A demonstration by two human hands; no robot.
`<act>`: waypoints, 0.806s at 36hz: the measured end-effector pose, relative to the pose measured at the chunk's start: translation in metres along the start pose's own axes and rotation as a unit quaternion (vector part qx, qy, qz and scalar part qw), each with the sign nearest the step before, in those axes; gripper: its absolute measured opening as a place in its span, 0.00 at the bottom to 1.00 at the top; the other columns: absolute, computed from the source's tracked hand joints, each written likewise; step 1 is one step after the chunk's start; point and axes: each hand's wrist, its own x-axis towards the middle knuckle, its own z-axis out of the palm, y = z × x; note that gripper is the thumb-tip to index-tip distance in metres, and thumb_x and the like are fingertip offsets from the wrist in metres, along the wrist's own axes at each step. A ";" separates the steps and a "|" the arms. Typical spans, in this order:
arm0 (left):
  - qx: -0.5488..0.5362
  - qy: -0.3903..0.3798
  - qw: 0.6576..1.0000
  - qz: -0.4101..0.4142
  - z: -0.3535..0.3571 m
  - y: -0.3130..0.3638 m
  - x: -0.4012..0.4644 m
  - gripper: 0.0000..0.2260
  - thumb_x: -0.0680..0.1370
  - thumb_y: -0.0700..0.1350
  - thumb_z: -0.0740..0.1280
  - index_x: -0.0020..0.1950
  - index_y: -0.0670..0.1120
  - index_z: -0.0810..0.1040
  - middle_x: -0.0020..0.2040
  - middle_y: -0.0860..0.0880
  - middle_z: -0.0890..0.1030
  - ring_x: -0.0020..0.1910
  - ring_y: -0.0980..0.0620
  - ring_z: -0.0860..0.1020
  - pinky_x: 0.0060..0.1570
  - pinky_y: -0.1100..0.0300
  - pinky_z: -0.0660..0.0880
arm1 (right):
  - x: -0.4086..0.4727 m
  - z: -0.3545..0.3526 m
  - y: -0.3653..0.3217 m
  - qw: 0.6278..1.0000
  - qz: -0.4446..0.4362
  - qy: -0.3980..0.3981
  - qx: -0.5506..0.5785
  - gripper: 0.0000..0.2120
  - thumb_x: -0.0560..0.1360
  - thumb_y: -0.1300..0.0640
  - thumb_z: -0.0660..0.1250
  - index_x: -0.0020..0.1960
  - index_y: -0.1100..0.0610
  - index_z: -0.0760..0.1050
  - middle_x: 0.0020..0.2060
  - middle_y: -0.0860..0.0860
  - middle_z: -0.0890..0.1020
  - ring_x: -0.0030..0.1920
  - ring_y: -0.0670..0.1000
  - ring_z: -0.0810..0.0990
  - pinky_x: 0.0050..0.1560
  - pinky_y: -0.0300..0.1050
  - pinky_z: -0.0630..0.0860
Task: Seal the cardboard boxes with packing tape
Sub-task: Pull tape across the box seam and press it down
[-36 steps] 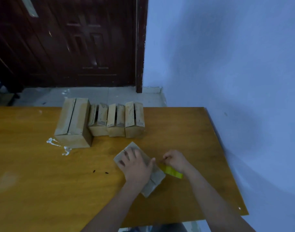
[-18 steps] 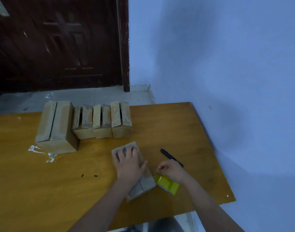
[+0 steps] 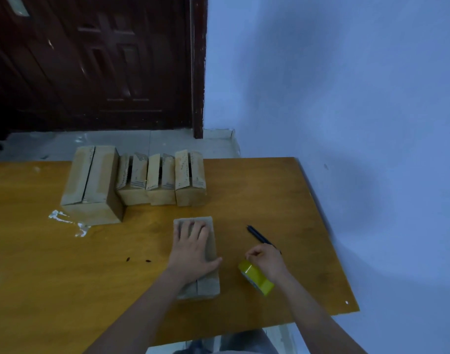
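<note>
cardboard box (image 3: 210, 284) under flat left hand (image 3: 192, 252), right hand (image 3: 266, 259) gripping yellow tape roll (image 3: 256, 277)

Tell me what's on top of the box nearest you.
The left hand lies flat on the box, fingers spread. The top seam shows only at the near end; the hand covers the rest.

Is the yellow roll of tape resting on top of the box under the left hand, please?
No, the roll of tape sits on the table beside the box, held by the right hand.
</note>
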 end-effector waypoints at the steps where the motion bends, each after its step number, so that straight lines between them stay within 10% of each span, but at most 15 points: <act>1: 0.001 -0.010 1.000 0.019 -0.002 -0.002 0.000 0.33 0.62 0.70 0.59 0.56 0.47 0.74 0.56 0.48 0.75 0.61 0.41 0.69 0.66 0.39 0.59 | 0.000 -0.002 0.001 1.000 0.003 0.004 0.009 0.06 0.76 0.59 0.66 0.41 0.53 0.79 0.42 0.47 0.80 0.42 0.41 0.75 0.37 0.24 0.67; 15: -0.089 -0.178 0.960 0.199 -0.023 -0.005 0.001 0.38 0.69 0.48 0.70 0.75 0.46 0.56 0.75 0.48 0.56 0.76 0.51 0.48 0.68 0.63 0.29 | 0.005 -0.023 -0.008 0.996 0.002 0.070 0.053 0.06 0.76 0.60 0.66 0.46 0.57 0.82 0.41 0.47 0.80 0.44 0.44 0.76 0.36 0.25 0.66; 22: -0.231 -0.178 0.951 0.107 -0.036 -0.002 0.021 0.33 0.70 0.48 0.70 0.72 0.49 0.60 0.71 0.51 0.62 0.71 0.51 0.59 0.68 0.63 0.59 | 0.007 -0.048 -0.032 0.988 -0.030 0.120 0.095 0.06 0.74 0.61 0.68 0.47 0.59 0.83 0.42 0.49 0.81 0.47 0.46 0.76 0.42 0.35 0.67; 29: -0.303 -0.066 0.951 0.016 -0.057 0.031 0.043 0.28 0.75 0.64 0.61 0.67 0.46 0.71 0.64 0.52 0.71 0.65 0.55 0.67 0.64 0.58 0.65 | 0.001 -0.063 -0.062 0.985 -0.086 0.117 0.096 0.05 0.74 0.61 0.68 0.45 0.58 0.83 0.38 0.45 0.80 0.44 0.44 0.76 0.42 0.35 0.68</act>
